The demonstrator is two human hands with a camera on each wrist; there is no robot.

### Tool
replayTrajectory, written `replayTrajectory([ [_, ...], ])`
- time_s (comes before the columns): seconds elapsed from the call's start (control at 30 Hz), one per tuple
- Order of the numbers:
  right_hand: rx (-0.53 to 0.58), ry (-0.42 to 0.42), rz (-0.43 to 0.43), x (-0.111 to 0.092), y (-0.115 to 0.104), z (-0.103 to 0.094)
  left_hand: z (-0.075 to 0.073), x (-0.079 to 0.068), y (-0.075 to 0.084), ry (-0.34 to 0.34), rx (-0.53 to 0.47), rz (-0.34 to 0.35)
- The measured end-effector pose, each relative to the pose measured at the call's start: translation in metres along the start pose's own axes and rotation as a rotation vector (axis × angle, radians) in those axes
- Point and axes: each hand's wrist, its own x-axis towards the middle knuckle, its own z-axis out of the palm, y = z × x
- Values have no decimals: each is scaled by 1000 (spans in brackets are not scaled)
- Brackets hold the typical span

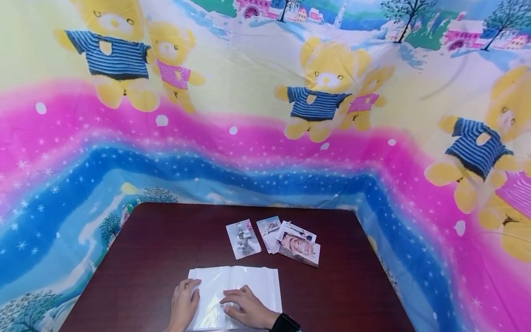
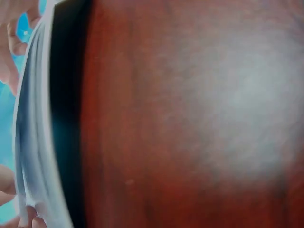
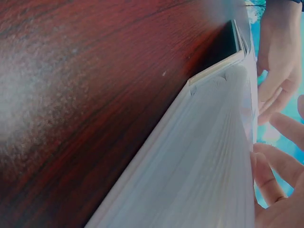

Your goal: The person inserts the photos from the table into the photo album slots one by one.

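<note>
An album [image 1: 253, 288] lies spread on the table, its glossy pages white. My left hand [image 1: 184, 302] rests along its left edge, with index finger and thumb over the page. In the left wrist view, fingertips [image 2: 31, 216] sit right at the page edges. Across the middle of the spread, my right hand [image 1: 249, 308] touches the page with loosely bent fingers. The right wrist view shows the thick page stack [image 3: 190, 156] from the side, with the right hand [image 3: 280, 194] over its top face and the left hand [image 3: 280, 61] farther along.
Behind the album, one photo card [image 1: 244, 239] lies by itself. To its right, several photo cards [image 1: 299, 248] overlap in a loose pile. The dark wood table [image 1: 166, 244] meets a bear-print cloth [image 1: 232, 152] at its back and sides. A black watch [image 1: 285, 323] is on the right wrist.
</note>
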Motion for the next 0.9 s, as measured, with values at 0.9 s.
replayTrajectory([
  [0.9,220,94,230,24,38,-30,22,-4,50,-260,36,45],
])
